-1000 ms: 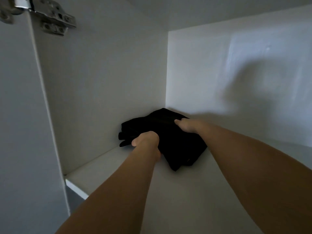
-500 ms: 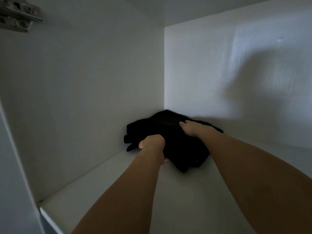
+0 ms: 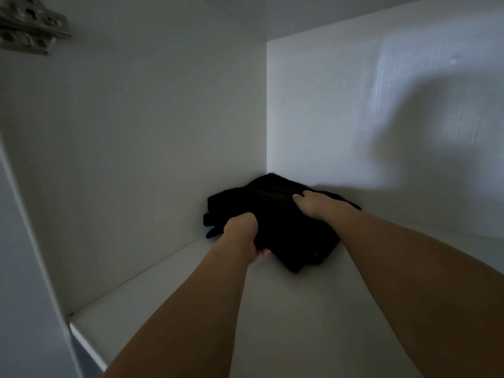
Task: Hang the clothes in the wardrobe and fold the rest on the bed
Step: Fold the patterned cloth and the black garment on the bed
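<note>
Head view looks into a white wardrobe [image 3: 163, 132] compartment, where 1 folded black garment [image 3: 275, 214] lies on the shelf [image 3: 272, 323], pushed toward the back left corner where the side wall meets the rear panel. Both bare arms reach in to it.

Left hand [image 3: 241, 227] is at the garment's near left edge with its fingers curled under the fabric, so it grips the bundle from that side; a bit of fingertip shows pink beneath the cloth. Right hand [image 3: 311, 203] lies on top of the garment toward its far right side, fingers bent down over the fabric and pressing into it; it appears to hold the cloth, though the fingertips themselves are partly lost against the black.

A metal door hinge [image 3: 30, 31] sits at the upper left. A soft shadow falls across the rear panel on the right.

As for progress, this 1 piece looks folded and is now resting on the shelf, so its placing seems close to done, with only the letting go left. No rail, hangers, bed or other clothes are in view, so how much hanging and folding remains cannot be judged from here.
</note>
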Demonstrator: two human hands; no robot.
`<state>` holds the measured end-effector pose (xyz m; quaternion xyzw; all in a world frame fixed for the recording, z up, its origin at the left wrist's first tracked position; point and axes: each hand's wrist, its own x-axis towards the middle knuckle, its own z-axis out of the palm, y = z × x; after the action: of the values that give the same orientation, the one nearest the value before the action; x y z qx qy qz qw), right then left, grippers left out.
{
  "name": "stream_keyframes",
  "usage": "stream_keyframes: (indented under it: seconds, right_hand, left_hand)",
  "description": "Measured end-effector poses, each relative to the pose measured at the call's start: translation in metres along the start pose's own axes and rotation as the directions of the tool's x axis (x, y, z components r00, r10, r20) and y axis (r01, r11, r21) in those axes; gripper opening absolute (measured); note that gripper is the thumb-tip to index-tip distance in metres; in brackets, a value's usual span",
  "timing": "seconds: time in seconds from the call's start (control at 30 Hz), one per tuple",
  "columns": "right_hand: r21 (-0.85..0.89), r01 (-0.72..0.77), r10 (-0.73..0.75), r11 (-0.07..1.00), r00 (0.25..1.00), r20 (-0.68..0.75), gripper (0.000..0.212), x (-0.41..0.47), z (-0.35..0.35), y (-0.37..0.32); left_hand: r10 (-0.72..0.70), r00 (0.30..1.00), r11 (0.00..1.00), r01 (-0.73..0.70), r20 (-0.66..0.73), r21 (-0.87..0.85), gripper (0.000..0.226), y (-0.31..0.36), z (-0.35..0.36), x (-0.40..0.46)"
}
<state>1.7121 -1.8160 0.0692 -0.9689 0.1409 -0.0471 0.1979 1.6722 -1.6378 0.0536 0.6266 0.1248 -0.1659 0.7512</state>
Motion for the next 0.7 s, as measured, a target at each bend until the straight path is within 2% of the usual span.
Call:
stream_keyframes:
  seconds: [0.07, 0.13, 0.2, 0.23, 0.27, 0.3, 0.33, 0.37, 0.4, 0.43, 0.47, 0.5, 0.57, 0.7]
  right_hand:
    - [0.010, 0.040, -0.040, 0.999, 0.999, -0.019, 0.062, -0.016, -0.006, -0.002]
    - [0.015, 0.072, -0.071, 0.997, 0.997, -0.035, 0.060, -0.032, -0.010, -0.003]
    - [0.005, 0.095, -0.095, 0.995, 0.995, -0.043, 0.059, -0.052, -0.014, -0.005]
    - [0.002, 0.104, -0.104, 0.995, 0.993, -0.053, 0.058, -0.061, -0.016, -0.006]
    - [-0.007, 0.111, -0.111, 0.994, 0.991, -0.069, 0.057, -0.071, -0.018, -0.006]
    - [-0.026, 0.117, -0.119, 0.993, 0.989, -0.084, 0.055, -0.080, -0.020, -0.006]
    - [-0.050, 0.118, -0.123, 0.992, 0.987, -0.101, 0.053, -0.090, -0.023, -0.006]
    - [-0.069, 0.115, -0.122, 0.991, 0.986, -0.117, 0.050, -0.100, -0.027, -0.005]
    - [-0.083, 0.111, -0.122, 0.990, 0.984, -0.133, 0.047, -0.108, -0.032, -0.005]
    - [-0.086, 0.097, -0.109, 0.992, 0.982, -0.156, 0.046, -0.122, -0.035, -0.001]
    - [-0.084, 0.082, -0.095, 0.993, 0.980, -0.176, 0.045, -0.136, -0.039, 0.003]
    - [-0.085, 0.072, -0.088, 0.994, 0.977, -0.195, 0.046, -0.149, -0.041, 0.007]
    - [-0.100, 0.034, -0.054, 0.994, 0.977, -0.207, 0.049, -0.179, -0.046, 0.018]
    - [-0.122, -0.095, 0.058, 0.988, 0.960, -0.273, 0.058, -0.237, -0.048, 0.035]
  left_hand:
    - [-0.014, 1.000, 0.998, 0.013, 0.013, 0.057, 0.018, 0.003, -0.009, -0.011]
    - [0.014, 1.000, 0.994, -0.013, -0.009, 0.111, 0.021, 0.004, -0.022, -0.019]
    - [0.147, 0.984, 0.970, -0.124, -0.099, 0.207, 0.030, 0.004, -0.031, -0.019]
    - [0.258, 0.953, 0.925, -0.197, -0.159, 0.325, 0.039, 0.002, -0.035, -0.020]
    - [0.413, 0.895, 0.817, -0.280, -0.172, 0.503, 0.043, -0.001, -0.038, -0.027]
    - [0.571, 0.814, 0.632, -0.352, -0.108, 0.690, 0.044, -0.003, -0.041, -0.033]
    - [0.695, 0.718, 0.390, -0.419, 0.036, 0.820, 0.043, -0.003, -0.042, -0.041]
    - [0.752, 0.627, 0.155, -0.468, 0.204, 0.870, 0.043, -0.003, -0.042, -0.051]
    - [0.752, 0.563, -0.034, -0.487, 0.343, 0.873, 0.044, -0.001, -0.041, -0.059]
    - [0.721, 0.513, -0.191, -0.499, 0.466, 0.845, 0.045, 0.000, -0.039, -0.065]
    - [0.689, 0.468, -0.305, -0.506, 0.553, 0.807, 0.045, 0.002, -0.037, -0.069]
    - [0.658, 0.438, -0.378, -0.511, 0.612, 0.772, 0.045, 0.003, -0.034, -0.073]
    - [0.614, 0.374, -0.455, -0.551, 0.695, 0.699, 0.044, 0.002, -0.026, -0.081]
    - [0.515, 0.280, -0.533, -0.636, 0.810, 0.558, 0.047, -0.003, -0.013, -0.096]
